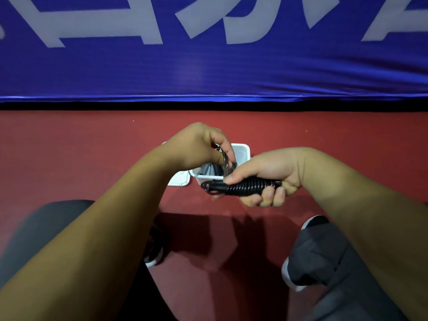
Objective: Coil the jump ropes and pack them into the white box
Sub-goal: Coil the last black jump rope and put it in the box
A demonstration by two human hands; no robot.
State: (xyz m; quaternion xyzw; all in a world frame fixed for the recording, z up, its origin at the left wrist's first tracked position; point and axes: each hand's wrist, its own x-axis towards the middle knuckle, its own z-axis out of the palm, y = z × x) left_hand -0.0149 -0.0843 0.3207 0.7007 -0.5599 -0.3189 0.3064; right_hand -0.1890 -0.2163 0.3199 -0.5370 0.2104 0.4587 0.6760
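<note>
A black ribbed jump rope handle (243, 186) lies across my right hand (271, 174), whose fingers curl round it just in front of the white box (243, 150). My left hand (199, 144) is above the box and pinches thin loops of rope cord (227, 165) that run down to the handle. Inside the box I see more dark coiled rope and handles (214, 169), partly hidden by my hands.
A white lid (179, 179) lies flat on the red floor to the left of the box. A blue banner with white letters (208, 54) stands along the far edge. My knees and shoes frame the lower view.
</note>
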